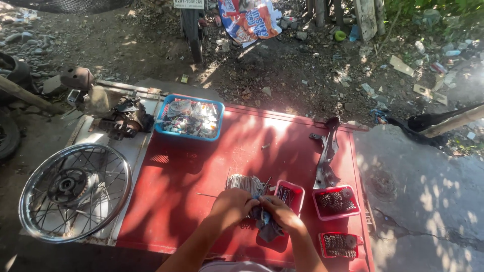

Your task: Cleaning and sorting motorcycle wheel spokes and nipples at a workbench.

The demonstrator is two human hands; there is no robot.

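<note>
The left hand [233, 205] and the right hand [280, 211] meet over the flat red metal table [201, 176]. Both are closed around a crumpled grey-blue cloth [267, 226], which hangs down just below the right hand. A thin metal spoke seems to pass between the fingers, but it is too small to be sure.

Just beyond the left hand lies a bundle of thin silver wire spokes [244, 183]. Just beyond the right hand stands a small red plastic tray with a few spokes [289, 195]. Further to the right of the right hand are two more red trays filled with small dark metal parts [336, 201], one behind the other.

Well to the left of the left hand lies a chrome spoked motorcycle wheel [75, 190]. Far beyond both hands, at the back edge of the table, stands a blue plastic basket with mixed small parts [189, 117].
</note>
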